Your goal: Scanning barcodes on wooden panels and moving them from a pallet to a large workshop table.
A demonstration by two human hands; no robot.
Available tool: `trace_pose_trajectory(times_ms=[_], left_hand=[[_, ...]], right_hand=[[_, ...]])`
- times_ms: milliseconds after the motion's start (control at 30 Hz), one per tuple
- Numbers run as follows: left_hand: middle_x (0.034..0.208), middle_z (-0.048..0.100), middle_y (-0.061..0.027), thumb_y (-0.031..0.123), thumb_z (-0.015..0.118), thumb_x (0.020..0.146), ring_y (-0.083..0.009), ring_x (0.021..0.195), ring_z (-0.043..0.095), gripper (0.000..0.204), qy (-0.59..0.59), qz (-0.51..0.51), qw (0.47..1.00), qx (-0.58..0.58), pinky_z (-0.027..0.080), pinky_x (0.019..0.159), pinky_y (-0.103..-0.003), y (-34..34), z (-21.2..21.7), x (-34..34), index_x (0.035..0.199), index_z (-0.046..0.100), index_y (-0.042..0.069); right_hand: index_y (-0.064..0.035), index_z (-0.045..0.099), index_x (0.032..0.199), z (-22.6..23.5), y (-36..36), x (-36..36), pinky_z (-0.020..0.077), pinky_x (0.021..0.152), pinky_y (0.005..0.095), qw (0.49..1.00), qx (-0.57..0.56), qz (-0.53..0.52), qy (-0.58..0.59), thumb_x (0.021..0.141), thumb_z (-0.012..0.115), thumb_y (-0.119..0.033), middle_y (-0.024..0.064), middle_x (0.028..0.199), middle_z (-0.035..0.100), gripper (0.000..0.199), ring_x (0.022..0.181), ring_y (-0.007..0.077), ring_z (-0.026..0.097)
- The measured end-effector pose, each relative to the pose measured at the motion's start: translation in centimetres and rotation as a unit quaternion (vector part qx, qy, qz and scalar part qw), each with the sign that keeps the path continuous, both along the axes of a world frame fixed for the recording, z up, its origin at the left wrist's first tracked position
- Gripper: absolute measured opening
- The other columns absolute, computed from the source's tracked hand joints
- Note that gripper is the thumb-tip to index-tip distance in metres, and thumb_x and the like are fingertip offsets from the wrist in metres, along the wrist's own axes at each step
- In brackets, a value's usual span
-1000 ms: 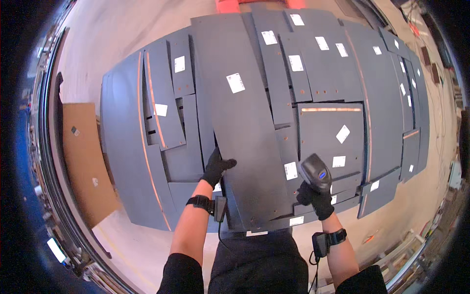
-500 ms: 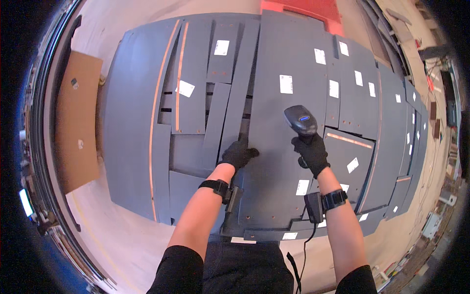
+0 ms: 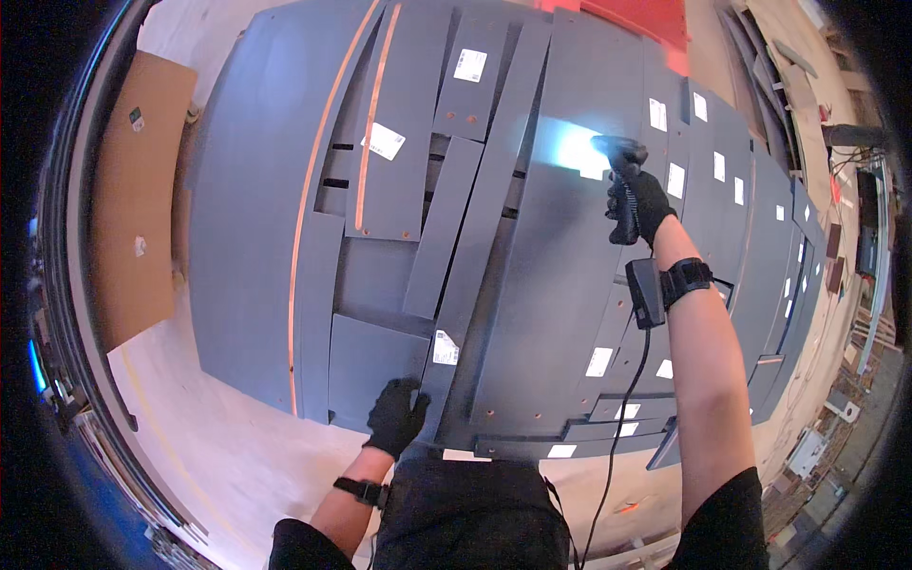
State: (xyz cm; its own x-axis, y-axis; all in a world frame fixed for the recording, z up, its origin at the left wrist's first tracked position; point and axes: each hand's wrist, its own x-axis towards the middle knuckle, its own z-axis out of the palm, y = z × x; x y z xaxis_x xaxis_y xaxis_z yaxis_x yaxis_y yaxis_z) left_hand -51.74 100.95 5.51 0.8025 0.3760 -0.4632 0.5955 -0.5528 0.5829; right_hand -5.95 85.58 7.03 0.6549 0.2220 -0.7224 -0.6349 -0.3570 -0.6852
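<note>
My right hand [image 3: 648,203], in a black glove, is wrapped round the grip of a black barcode scanner [image 3: 622,150]. From its head a bright white light falls on the large grey panel [image 3: 546,285], over a white label. A black box [image 3: 646,293] is strapped at my right wrist, with a cable running down. My left hand [image 3: 395,416], gloved too, rests with thumb and fingers apart at the near end of a smaller grey panel [image 3: 375,351]. A labelled narrow panel [image 3: 439,385] lies beside it.
Many grey panels lie close together, some overlapping, several with white labels and orange-brown edges. A brown cardboard sheet [image 3: 142,209] stands to the left. Something red [image 3: 646,21] shows at the far side. Boards [image 3: 760,81] lean at the far right.
My right hand has moved the scanner farther away and turned it leftward; its light now shows. My left hand has come nearer to me and leftward, uncovering a label on the narrow panel.
</note>
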Motion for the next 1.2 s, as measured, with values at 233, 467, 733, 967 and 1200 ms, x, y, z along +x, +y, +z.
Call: trace_pose_trajectory(times_ms=[233, 467, 733, 967, 1200], left_hand=[[0.115, 0.04, -0.0212, 0.019, 0.061, 0.07, -0.0371, 0.107, 0.038, 0.053, 0.079, 0.066, 0.995, -0.011, 0.033, 0.09, -0.043, -3.3, 0.4, -6.2, 0.116, 0.039, 0.004], [0.121, 0.034, -0.0225, 0.014, 0.056, 0.071, -0.0387, 0.112, 0.032, 0.055, 0.046, 0.045, 0.998, 0.018, 0.028, 0.094, -0.045, -6.0, 0.0, -5.3, 0.121, 0.035, 0.004], [0.122, 0.033, -0.0221, 0.017, 0.056, 0.07, -0.0399, 0.111, 0.032, 0.061, 0.094, 0.002, 0.994, -0.053, 0.029, 0.093, -0.046, -8.5, -3.1, -5.5, 0.124, 0.032, 0.005], [0.122, 0.03, -0.0242, 0.018, 0.058, 0.069, -0.0405, 0.111, 0.03, 0.067, 0.06, 0.035, 0.997, -0.028, 0.025, 0.094, -0.047, -8.4, -1.1, -5.5, 0.126, 0.026, 0.002], [0.119, 0.032, -0.0248, 0.014, 0.059, 0.067, -0.0409, 0.11, 0.03, 0.066, 0.082, 0.104, 0.991, -0.002, 0.024, 0.095, -0.047, -8.9, -0.1, -7.3, 0.123, 0.028, -0.002]], right_hand=[[-0.0084, 0.051, 0.08, 0.7, 1.4, 0.5, 0.0447, 0.045, 0.0308, 0.999, -0.008, 0.023, 0.033, 0.071, 0.063, -0.043, 0.0027, 0.059, 0.048, 0.038, 0.047, 0.0148, 0.049], [-0.0066, 0.054, 0.088, 1.5, 0.9, -7.7, 0.0435, 0.045, 0.0281, 0.976, -0.094, 0.181, -0.071, 0.076, 0.059, -0.036, 0.003, 0.06, 0.049, 0.032, 0.047, 0.014, 0.049], [-0.0047, 0.057, 0.095, 4.2, 0.5, -28.1, 0.0465, 0.069, 0.0371, 0.863, -0.166, 0.468, -0.087, 0.069, 0.064, -0.04, 0.0148, 0.085, 0.062, 0.044, 0.081, 0.0283, 0.06], [-0.005, 0.055, 0.098, 4.0, 2.5, -31.3, 0.0465, 0.068, 0.0385, 0.889, -0.135, 0.428, -0.093, 0.07, 0.063, -0.042, 0.016, 0.085, 0.061, 0.047, 0.08, 0.0315, 0.059], [-0.0051, 0.055, 0.093, 3.9, 3.7, -30.6, 0.0462, 0.066, 0.0385, 0.876, -0.152, 0.44, -0.13, 0.071, 0.062, -0.041, 0.0153, 0.082, 0.061, 0.042, 0.077, 0.0315, 0.059]])
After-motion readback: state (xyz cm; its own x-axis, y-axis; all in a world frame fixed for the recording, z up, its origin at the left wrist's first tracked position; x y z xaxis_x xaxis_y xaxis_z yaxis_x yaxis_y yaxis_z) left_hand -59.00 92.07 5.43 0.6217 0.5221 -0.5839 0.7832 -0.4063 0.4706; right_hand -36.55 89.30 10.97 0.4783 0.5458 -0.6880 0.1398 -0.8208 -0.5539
